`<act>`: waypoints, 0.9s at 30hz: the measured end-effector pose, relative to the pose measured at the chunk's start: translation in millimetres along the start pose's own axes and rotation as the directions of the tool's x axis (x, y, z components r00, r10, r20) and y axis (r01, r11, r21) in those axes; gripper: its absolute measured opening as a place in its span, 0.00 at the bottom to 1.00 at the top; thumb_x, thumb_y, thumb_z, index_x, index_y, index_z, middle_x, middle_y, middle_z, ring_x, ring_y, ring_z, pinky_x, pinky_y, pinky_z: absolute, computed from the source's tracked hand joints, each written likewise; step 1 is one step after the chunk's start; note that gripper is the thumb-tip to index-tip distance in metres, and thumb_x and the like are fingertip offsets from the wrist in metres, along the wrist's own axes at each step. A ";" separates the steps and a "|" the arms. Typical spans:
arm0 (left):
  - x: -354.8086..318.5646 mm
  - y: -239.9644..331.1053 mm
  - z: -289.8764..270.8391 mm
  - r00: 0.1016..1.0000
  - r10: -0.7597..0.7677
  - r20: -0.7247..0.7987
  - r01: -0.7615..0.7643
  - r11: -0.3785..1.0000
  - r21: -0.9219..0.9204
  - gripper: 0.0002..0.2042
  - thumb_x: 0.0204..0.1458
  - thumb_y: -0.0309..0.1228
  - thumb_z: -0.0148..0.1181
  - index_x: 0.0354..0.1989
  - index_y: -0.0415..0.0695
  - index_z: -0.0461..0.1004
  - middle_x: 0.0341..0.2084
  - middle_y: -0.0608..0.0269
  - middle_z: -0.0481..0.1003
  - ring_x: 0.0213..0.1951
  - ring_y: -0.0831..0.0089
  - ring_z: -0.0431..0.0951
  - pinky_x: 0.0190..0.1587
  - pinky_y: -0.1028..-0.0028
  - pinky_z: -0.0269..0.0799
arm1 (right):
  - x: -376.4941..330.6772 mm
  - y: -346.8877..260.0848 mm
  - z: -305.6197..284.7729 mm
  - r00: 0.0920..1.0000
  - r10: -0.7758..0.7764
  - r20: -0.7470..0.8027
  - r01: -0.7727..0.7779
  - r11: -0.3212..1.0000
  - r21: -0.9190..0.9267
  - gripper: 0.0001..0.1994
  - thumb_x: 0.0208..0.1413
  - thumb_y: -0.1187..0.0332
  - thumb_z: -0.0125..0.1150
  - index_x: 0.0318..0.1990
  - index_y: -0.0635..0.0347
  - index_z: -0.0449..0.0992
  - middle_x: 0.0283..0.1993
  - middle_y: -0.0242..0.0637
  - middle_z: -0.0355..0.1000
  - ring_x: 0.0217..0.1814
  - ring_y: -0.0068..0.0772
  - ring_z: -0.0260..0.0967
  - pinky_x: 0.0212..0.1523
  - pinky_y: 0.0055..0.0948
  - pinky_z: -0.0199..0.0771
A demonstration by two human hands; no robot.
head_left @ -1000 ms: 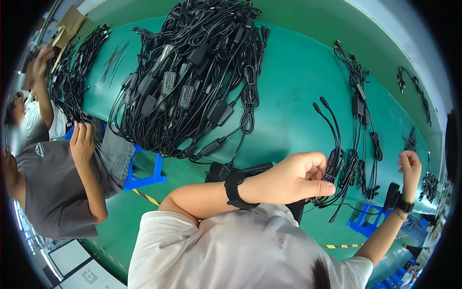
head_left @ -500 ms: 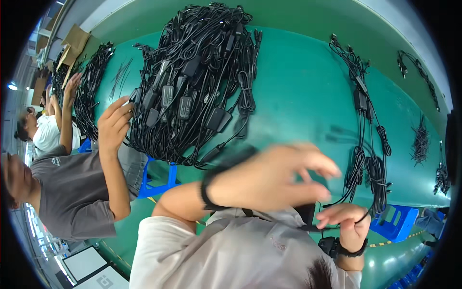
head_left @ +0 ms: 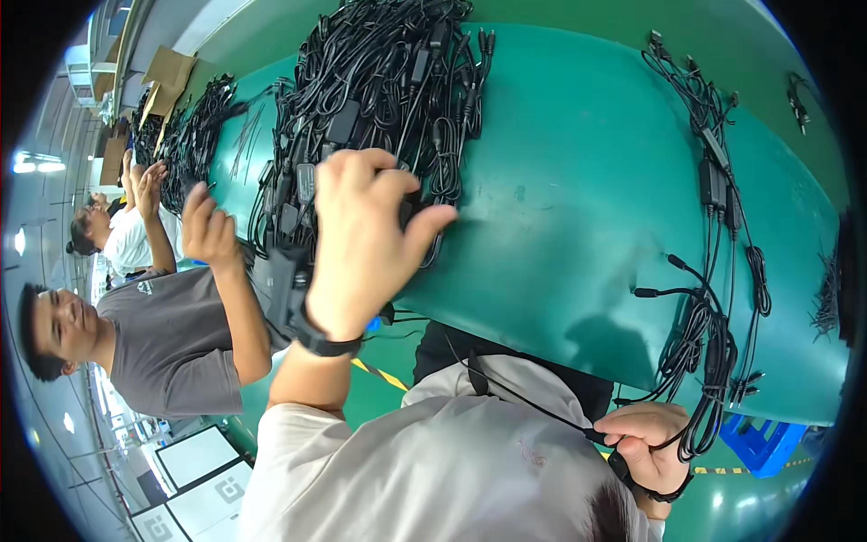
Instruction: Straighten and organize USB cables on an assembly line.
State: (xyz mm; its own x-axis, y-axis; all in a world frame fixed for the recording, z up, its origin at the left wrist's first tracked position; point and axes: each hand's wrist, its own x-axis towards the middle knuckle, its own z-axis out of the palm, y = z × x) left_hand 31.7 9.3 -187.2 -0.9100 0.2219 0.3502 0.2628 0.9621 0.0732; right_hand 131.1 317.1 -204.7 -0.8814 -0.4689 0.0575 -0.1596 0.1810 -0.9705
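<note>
My left hand [head_left: 370, 235] is over the near right part of a big heap of black cables [head_left: 370, 99]. Its thumb and fingers are apart, and nothing shows between them; the fingertips overlap the heap, and I cannot tell whether they touch it. At the table's near edge on the right, my right hand [head_left: 646, 443] is closed around a black cable [head_left: 542, 404], which trails left across my shirt. Beside that hand, a looped, tied cable bundle [head_left: 713, 379] hangs at the edge, its two plug ends lying on the green table [head_left: 551, 163].
More cables with adapter boxes [head_left: 713, 181] lie along the table's right side. At left, a co-worker in a grey shirt [head_left: 172, 334] has a raised hand near the heap. Further cable piles [head_left: 194, 135] lie beyond. A blue stool [head_left: 763, 443] stands below the right edge.
My left hand has swung up and left from near my right hand to over the cable heap. The right hand stays low with its cable. The view has shifted slightly.
</note>
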 end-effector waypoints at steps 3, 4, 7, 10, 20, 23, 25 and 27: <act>-1.3 14.3 26.1 0.996 -0.077 0.048 0.070 0.989 0.127 0.12 0.33 0.31 0.65 0.25 0.40 0.71 0.36 0.58 0.67 0.42 0.57 0.61 0.42 0.64 0.59 | 3.7 2.2 -0.8 1.000 -0.015 -0.011 0.015 0.999 0.031 0.14 0.54 0.60 0.50 0.28 0.64 0.72 0.23 0.38 0.72 0.20 0.27 0.69 0.21 0.20 0.69; -0.1 14.4 31.1 0.997 -0.068 0.025 0.065 0.992 0.107 0.12 0.33 0.31 0.64 0.25 0.40 0.71 0.36 0.58 0.67 0.42 0.57 0.62 0.42 0.64 0.59 | 3.6 2.9 -1.1 1.000 -0.024 -0.019 0.025 0.999 0.041 0.14 0.54 0.60 0.50 0.28 0.64 0.72 0.23 0.38 0.72 0.20 0.27 0.69 0.21 0.21 0.69; 1.2 21.9 42.3 0.998 -0.053 -0.015 0.054 0.996 0.068 0.11 0.34 0.31 0.63 0.26 0.39 0.71 0.35 0.58 0.67 0.41 0.57 0.63 0.42 0.64 0.59 | 2.1 4.5 -1.7 1.000 0.001 -0.020 0.000 0.999 0.032 0.14 0.54 0.60 0.50 0.27 0.63 0.72 0.23 0.37 0.72 0.19 0.27 0.68 0.21 0.21 0.69; -1.5 46.7 53.1 0.999 0.039 0.033 -0.035 0.994 -0.108 0.10 0.36 0.29 0.60 0.29 0.39 0.72 0.35 0.58 0.67 0.39 0.59 0.64 0.40 0.65 0.60 | 1.6 6.9 -4.0 0.999 0.028 -0.025 -0.027 0.999 0.021 0.14 0.54 0.60 0.50 0.27 0.63 0.72 0.23 0.37 0.72 0.19 0.27 0.68 0.21 0.21 0.69; -14.8 51.0 54.4 0.991 -0.058 0.120 0.079 0.981 -0.177 0.12 0.38 0.25 0.59 0.33 0.37 0.72 0.36 0.55 0.68 0.36 0.58 0.67 0.38 0.66 0.65 | 5.1 6.4 -1.5 0.995 0.099 -0.035 -0.098 0.995 0.012 0.15 0.53 0.58 0.51 0.26 0.61 0.72 0.23 0.37 0.72 0.20 0.27 0.69 0.22 0.22 0.67; -12.3 43.3 51.9 0.993 -0.049 0.106 0.070 0.976 -0.206 0.13 0.38 0.25 0.59 0.35 0.37 0.72 0.37 0.54 0.68 0.37 0.58 0.67 0.39 0.65 0.65 | 8.6 4.4 -0.2 0.995 0.093 -0.024 -0.093 0.996 -0.004 0.14 0.53 0.58 0.51 0.26 0.61 0.71 0.23 0.37 0.72 0.20 0.27 0.69 0.21 0.21 0.67; -4.4 31.9 53.8 0.996 -0.086 0.036 0.089 0.992 -0.085 0.14 0.38 0.26 0.59 0.36 0.37 0.72 0.37 0.55 0.68 0.37 0.58 0.67 0.39 0.65 0.63 | 10.7 3.5 0.4 0.996 0.090 -0.018 -0.090 0.996 -0.016 0.14 0.53 0.58 0.51 0.25 0.61 0.71 0.23 0.37 0.72 0.20 0.27 0.69 0.21 0.21 0.67; -1.8 29.3 54.3 0.994 -0.105 -0.001 0.105 0.994 -0.029 0.14 0.38 0.26 0.59 0.37 0.37 0.71 0.37 0.55 0.68 0.37 0.59 0.66 0.40 0.65 0.63 | 11.9 3.7 1.6 0.996 0.092 -0.021 -0.092 0.996 -0.019 0.14 0.53 0.59 0.51 0.26 0.61 0.71 0.24 0.37 0.72 0.20 0.27 0.69 0.22 0.22 0.67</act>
State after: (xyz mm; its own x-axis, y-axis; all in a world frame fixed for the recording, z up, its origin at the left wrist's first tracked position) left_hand 23.6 45.7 -236.4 -0.9323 0.1194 0.3413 0.1748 0.9751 0.1364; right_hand 120.7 310.8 -208.0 -0.9015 -0.4320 -0.0266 -0.0861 0.2394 -0.9671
